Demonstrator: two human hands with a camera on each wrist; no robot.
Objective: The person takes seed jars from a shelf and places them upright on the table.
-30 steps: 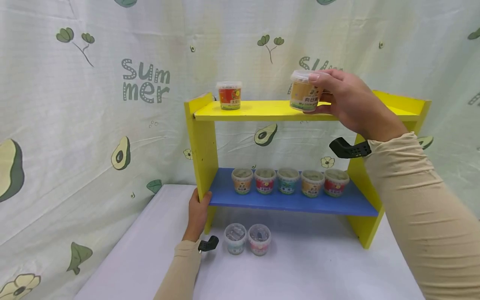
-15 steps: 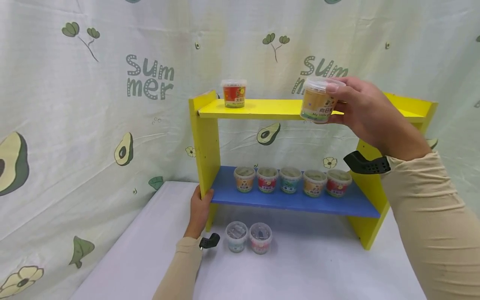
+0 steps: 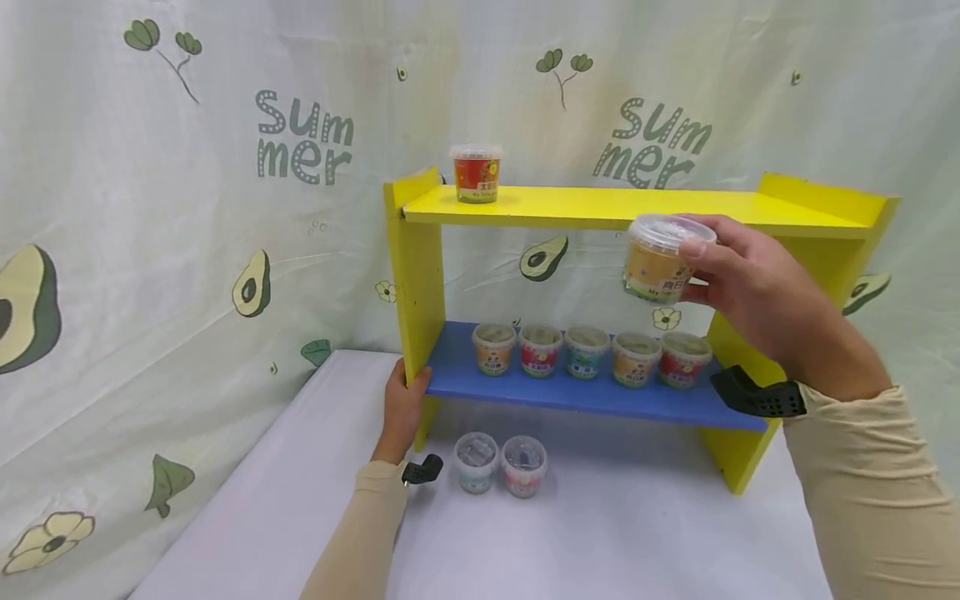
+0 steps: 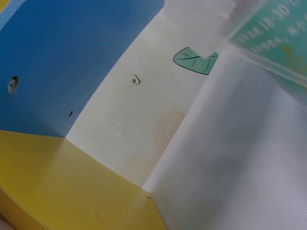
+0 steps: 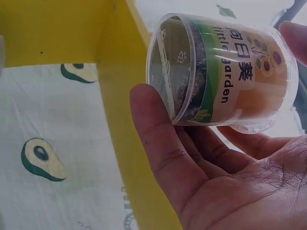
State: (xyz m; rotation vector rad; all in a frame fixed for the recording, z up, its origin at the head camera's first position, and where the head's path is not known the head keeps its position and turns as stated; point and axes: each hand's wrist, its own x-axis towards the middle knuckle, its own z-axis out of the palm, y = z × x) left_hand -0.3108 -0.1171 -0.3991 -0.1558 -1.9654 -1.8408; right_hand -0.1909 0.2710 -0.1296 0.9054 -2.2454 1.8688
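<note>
Nearest, at 3 o'clock: right hand (image 3: 757,292) raised in mid-air, fingers (image 5: 158,139) and thumb curled round an orange-labelled tub (image 3: 658,260). Tub held clear of every surface, below the yellow top shelf (image 3: 600,208) and above the blue lower shelf (image 3: 585,398); upright in the head view, lid on. Grip from the side, probably to keep the label out and the lid free.

At 7 o'clock: left hand (image 3: 403,408) clasping the yellow side panel (image 3: 412,283) at the blue shelf's end, apparently steadying the rack. Just beside that wrist, on the white bench (image 3: 637,533), two clear-lidded tubs (image 3: 498,462) touching each other.

Further, at 12 o'clock: five tubs (image 3: 588,354) in a close row on the blue shelf, directly beneath the held tub. Little room left in that row.

Farthest, at 11 o'clock: single red tub (image 3: 476,174) near the top shelf's left end. Behind all, avocado-print cloth (image 3: 187,208).
</note>
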